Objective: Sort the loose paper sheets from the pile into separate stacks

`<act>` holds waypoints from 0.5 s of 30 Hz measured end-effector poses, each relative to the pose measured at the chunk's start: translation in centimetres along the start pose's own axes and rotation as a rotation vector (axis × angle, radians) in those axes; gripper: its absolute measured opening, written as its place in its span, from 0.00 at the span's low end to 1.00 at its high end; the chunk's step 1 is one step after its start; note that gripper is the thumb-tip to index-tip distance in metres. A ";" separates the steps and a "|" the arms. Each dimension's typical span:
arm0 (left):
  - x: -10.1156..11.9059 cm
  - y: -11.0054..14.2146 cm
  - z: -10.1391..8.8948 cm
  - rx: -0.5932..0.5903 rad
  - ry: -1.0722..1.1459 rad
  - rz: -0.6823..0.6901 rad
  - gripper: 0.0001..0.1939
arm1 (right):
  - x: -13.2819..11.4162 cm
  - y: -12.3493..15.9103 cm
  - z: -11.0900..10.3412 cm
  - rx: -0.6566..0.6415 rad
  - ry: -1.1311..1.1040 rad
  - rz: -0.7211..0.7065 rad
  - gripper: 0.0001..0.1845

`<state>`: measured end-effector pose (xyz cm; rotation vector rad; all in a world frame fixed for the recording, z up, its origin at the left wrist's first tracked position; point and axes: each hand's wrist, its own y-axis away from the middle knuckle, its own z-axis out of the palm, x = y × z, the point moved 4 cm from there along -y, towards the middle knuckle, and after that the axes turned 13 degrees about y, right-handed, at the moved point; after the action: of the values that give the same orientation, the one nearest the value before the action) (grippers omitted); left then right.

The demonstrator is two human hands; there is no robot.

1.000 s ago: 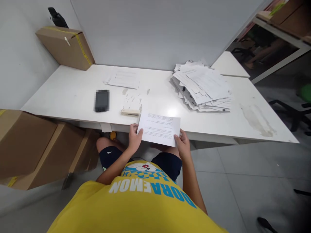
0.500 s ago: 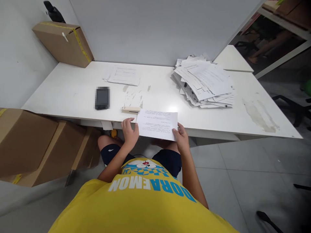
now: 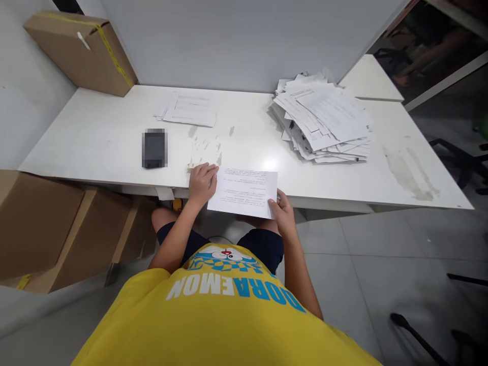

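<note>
My right hand [image 3: 282, 209] grips the right edge of a white printed sheet of paper [image 3: 244, 193], thumb on top and fingers underneath. The sheet lies tilted across the table's front edge, its lower part over my lap. At its left side, my left hand [image 3: 203, 183] is closed, its fingers bent over a slim beige bar-shaped object [image 3: 191, 166]. Most of that object is hidden beneath the fingers; only its left end shows. Those fingers are also right against the sheet's upper left corner.
A messy pile of papers [image 3: 324, 119] stands at the back right of the white table [image 3: 244, 137]. Several flat sheets [image 3: 188, 109] and a dark pixelated device [image 3: 154, 148] lie left. One cardboard box [image 3: 82, 53] stands behind; larger boxes [image 3: 41, 223] flank the table's left end.
My left hand has moved up and forward from beside the sheet onto the beige object, its fingers now bent over it. My right hand still holds the paper. The view has shifted slightly.
</note>
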<state>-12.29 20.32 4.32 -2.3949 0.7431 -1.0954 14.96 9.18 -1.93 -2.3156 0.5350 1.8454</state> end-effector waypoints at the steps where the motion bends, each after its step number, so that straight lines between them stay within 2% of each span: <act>1: -0.1 -0.1 0.0 -0.014 0.001 0.003 0.17 | -0.1 -0.1 0.0 -0.003 -0.001 -0.008 0.34; 4: -0.3 -0.5 -0.3 -0.062 0.016 0.003 0.17 | -0.4 -0.4 0.0 -0.015 0.000 -0.037 0.32; 8: -0.4 -0.5 -1.1 -0.067 0.020 0.026 0.19 | -0.8 -0.4 -0.1 -0.031 0.077 -0.077 0.32; 10: -0.3 -0.4 -1.3 -0.074 0.022 0.062 0.19 | -1.2 -0.4 -0.7 0.020 0.142 -0.108 0.30; 12: -0.3 -0.3 -1.4 -0.080 0.027 0.090 0.19 | -2.0 -1.1 -2.0 0.187 0.149 -0.162 0.28; 15: -0.4 -0.1 -1.3 -0.062 0.002 0.112 0.19 | -3.4 -3.6 -5.4 0.594 0.044 -0.261 0.24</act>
<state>-13.49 20.41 4.96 -2.3716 0.9123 -1.0446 20.57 11.48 2.20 -1.9167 0.6432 1.2960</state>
